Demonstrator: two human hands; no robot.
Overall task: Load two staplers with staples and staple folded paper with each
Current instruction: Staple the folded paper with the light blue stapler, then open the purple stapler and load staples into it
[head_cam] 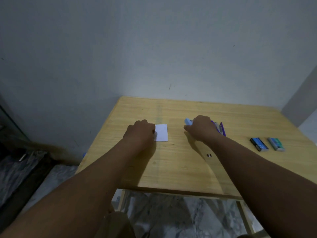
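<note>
A small folded white paper [162, 132] lies on the wooden table [180, 169]. My left hand [139, 133] covers its left edge with curled fingers and holds it. My right hand [200, 128] grips a light blue stapler [187, 121], whose tip pokes out to the left of my fingers. A purple stapler [220, 128] lies just behind and right of that hand, partly hidden by it. Two staple boxes sit at the right: a dark blue one [259, 143] and a green-grey one [276, 143].
A tiny strip of staples [209, 155] lies on the table near my right forearm. The table stands against a pale wall, with its right side near a corner. Marble-patterned floor shows below the front edge.
</note>
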